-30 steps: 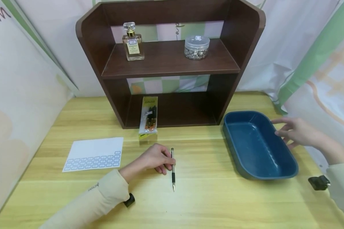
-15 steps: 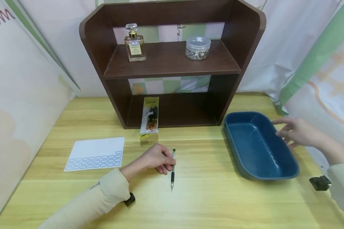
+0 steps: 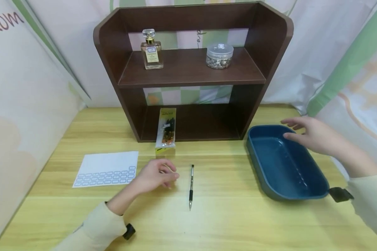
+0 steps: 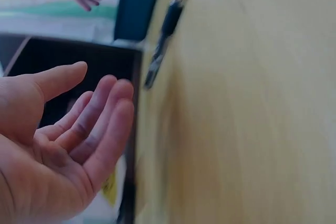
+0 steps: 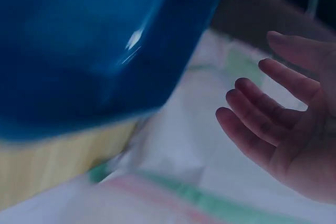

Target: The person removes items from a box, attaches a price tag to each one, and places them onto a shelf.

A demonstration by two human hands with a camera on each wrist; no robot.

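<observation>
A pen (image 3: 191, 186) with a black grip lies on the table, its metal tip toward the near edge. My left hand (image 3: 155, 176) hovers to the left of it, apart from it, with relaxed fingers and nothing between them. In the left wrist view the pen (image 4: 167, 35) shows beyond the fingertips. My right hand (image 3: 314, 134) is raised over the far right rim of the blue plastic basin (image 3: 260, 170). Seen from the right wrist, the hand (image 5: 283, 114) has spread fingers, holds nothing and stands apart from the basin (image 5: 105, 51).
A dark brown two-tier shelf (image 3: 191, 78) stands at the back. On its upper tier are a perfume bottle (image 3: 152, 52) and a clear lidded jar (image 3: 220, 56). A packet of pens (image 3: 166, 130) juts from the lower tier. A label sheet (image 3: 106, 169) lies at left.
My left hand has let go of the pen and drawn back to the left, leaving it on the table. My right hand has lifted off the basin's side and moved up and inward.
</observation>
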